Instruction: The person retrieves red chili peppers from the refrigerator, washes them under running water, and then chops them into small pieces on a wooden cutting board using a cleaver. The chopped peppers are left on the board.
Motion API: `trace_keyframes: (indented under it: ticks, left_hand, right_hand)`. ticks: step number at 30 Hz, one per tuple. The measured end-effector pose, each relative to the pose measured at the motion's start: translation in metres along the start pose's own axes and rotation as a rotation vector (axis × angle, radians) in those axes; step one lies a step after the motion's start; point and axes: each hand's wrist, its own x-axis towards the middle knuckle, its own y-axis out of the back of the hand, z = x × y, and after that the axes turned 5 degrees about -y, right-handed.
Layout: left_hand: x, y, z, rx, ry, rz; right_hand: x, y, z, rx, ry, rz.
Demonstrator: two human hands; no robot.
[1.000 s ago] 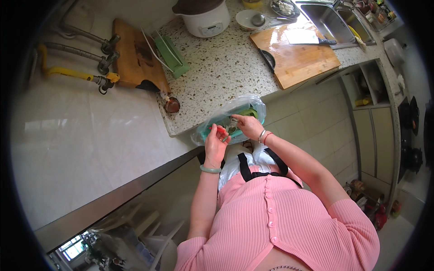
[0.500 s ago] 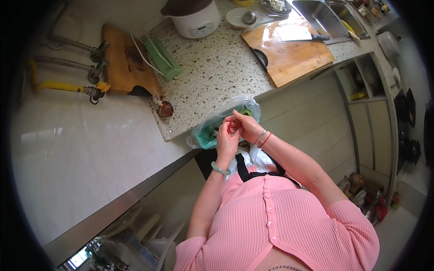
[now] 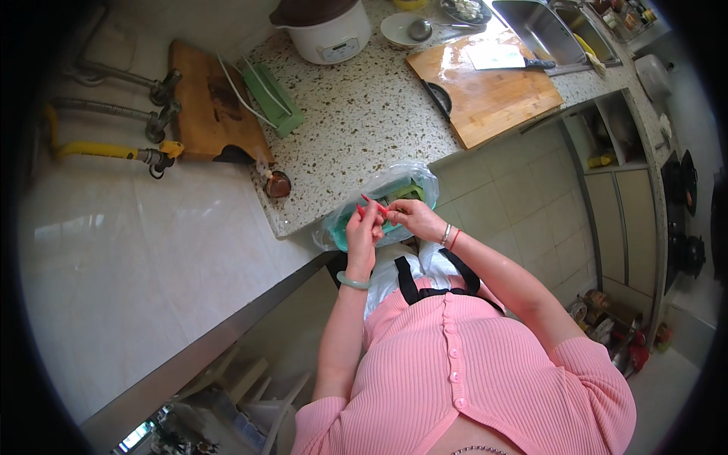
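Note:
Over a teal bin with a clear plastic liner [image 3: 356, 196], both hands meet close together. My left hand [image 3: 364, 236], below a pale green bangle, is closed around slim red chili peppers [image 3: 374, 203] whose pointed ends stick out past the fingers. At the same red pieces, the fingertips of my right hand [image 3: 418, 221] pinch one end; a silver bracelet and a red string circle that wrist. Green peelings [image 3: 406, 191] and other scraps lie inside the bin. The fingers partly hide the chilies, so how many there are cannot be told.
Above the bin runs a speckled countertop [image 3: 349, 121]. It bears a wooden cutting board [image 3: 500, 98] with a cleaver [image 3: 497, 58], a white cooker [image 3: 330, 34], a bowl with a ladle [image 3: 398, 30] and a green rack [image 3: 269, 98]. A sink [image 3: 538, 34] is at the far right.
My hands have turned and drawn slightly apart, the left one shifting left. More of the red chilies now shows above the left fingers, and the right hand has lowered a little.

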Motion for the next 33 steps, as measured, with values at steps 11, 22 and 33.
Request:
trace_keyframes:
  ticks: [11,22,33]
  left_hand:
    - [0.0,0.003,0.006,-0.13,0.024,-0.078]
    - [-0.004,-0.01,-0.016,0.063,-0.254,-0.013]
    - [-0.003,0.004,-0.025,-0.29,-0.139,-0.057]
  right_hand:
    - [-0.005,0.001,-0.008,0.446,-0.207,-0.151]
    - [-0.008,-0.018,-0.005,0.347,-0.126,0.043]
    - [0.011,-0.022,0.013,0.039,0.025,0.118]
